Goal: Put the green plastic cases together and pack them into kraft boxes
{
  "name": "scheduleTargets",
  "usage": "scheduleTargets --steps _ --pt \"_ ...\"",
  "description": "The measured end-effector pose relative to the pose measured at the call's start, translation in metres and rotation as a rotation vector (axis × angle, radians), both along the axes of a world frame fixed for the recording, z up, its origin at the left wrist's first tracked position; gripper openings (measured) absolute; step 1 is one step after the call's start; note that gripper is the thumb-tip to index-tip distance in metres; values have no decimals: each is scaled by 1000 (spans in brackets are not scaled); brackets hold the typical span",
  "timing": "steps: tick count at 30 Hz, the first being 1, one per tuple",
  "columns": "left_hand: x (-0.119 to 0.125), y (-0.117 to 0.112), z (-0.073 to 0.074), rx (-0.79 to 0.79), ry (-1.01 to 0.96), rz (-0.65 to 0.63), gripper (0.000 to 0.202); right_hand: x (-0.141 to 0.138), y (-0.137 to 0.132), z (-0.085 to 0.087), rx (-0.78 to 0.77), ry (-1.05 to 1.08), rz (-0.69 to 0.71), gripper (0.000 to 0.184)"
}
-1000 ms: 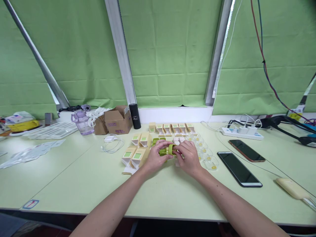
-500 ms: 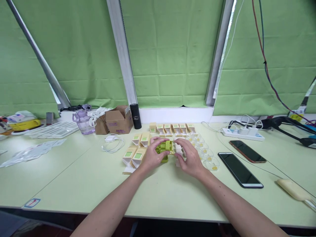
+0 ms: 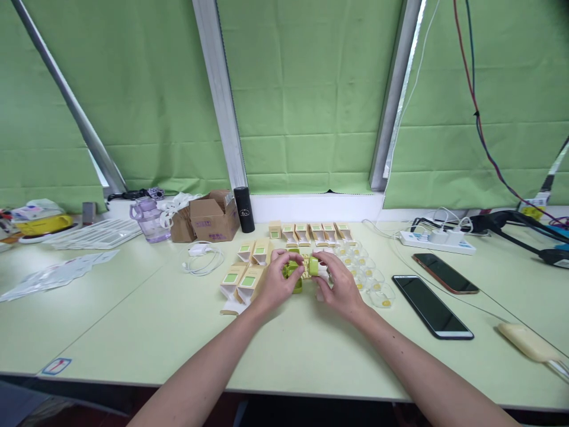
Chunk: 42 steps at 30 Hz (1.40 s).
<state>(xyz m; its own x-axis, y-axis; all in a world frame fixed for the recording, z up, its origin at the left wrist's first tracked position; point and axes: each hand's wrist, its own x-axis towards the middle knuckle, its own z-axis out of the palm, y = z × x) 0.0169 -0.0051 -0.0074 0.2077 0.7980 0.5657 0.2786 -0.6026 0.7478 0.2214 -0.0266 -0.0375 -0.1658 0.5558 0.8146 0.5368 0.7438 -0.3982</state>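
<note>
My right hand (image 3: 341,284) pinches a small yellow-green plastic piece (image 3: 313,266) between thumb and fingers, above the middle of the table. Close beside it on the left is my left hand (image 3: 279,279), its thumb and fingertips drawn together; what they hold, if anything, is too small to make out. Other green plastic pieces (image 3: 297,287) lie under and behind the left fingers, partly hidden. Small pale yellow pieces show between the two hands. White items behind my right fingers are mostly covered. Clear plastic cups (image 3: 381,295) with yellow bits inside stand right of that hand.
Small open card boxes (image 3: 249,282) with green labels stand left of my hands, and more line the back (image 3: 316,231). Two phones (image 3: 432,306) (image 3: 446,273) lie at right, near a power strip (image 3: 438,242). A black bottle (image 3: 244,210) and cardboard box (image 3: 214,219) stand behind.
The green piece that was between both hands, at the left fingers, is now farther right in my right fingers. My left fingertips have drawn closer together.
</note>
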Motion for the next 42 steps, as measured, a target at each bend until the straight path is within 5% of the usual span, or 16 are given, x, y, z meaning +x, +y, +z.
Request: scheduleTargets --steps 14,42 --pt "6 5 -12 -24 24 -35 15 0 4 -8 69 -37 5 45" --pt "4 9 -11 -30 17 -18 16 -2 5 -7 20 0 -2 42"
